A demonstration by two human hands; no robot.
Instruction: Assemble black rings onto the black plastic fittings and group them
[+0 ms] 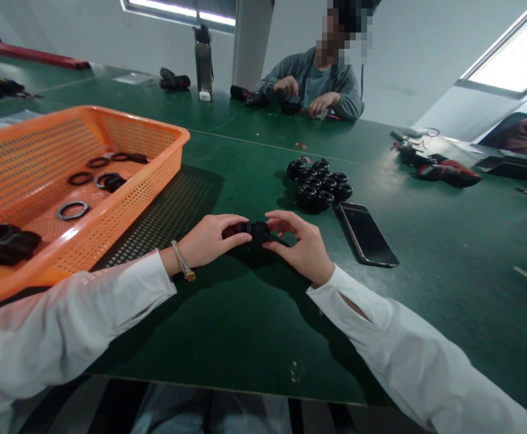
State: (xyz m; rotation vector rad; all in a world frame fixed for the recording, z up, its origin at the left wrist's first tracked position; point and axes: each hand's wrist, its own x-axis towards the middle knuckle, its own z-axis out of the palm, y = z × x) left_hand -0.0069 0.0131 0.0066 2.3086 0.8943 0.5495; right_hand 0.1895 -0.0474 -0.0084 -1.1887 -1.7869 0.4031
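Observation:
Both my hands meet over the green table (245,313) on a small black threaded fitting (255,229). My left hand (209,240) is closed round its left end, with a gold bracelet at the wrist. My right hand (300,244) pinches the fitting's right end with thumb and fingers. Just beyond my hands a cluster of several finished black fittings (320,183) stands on the table.
An orange perforated basket (146,181) at the left holds black rings and nuts. A dark phone (365,232) lies right of my hands. Another person in grey (318,84) works across the table. Red and black tools (444,169) lie at the right.

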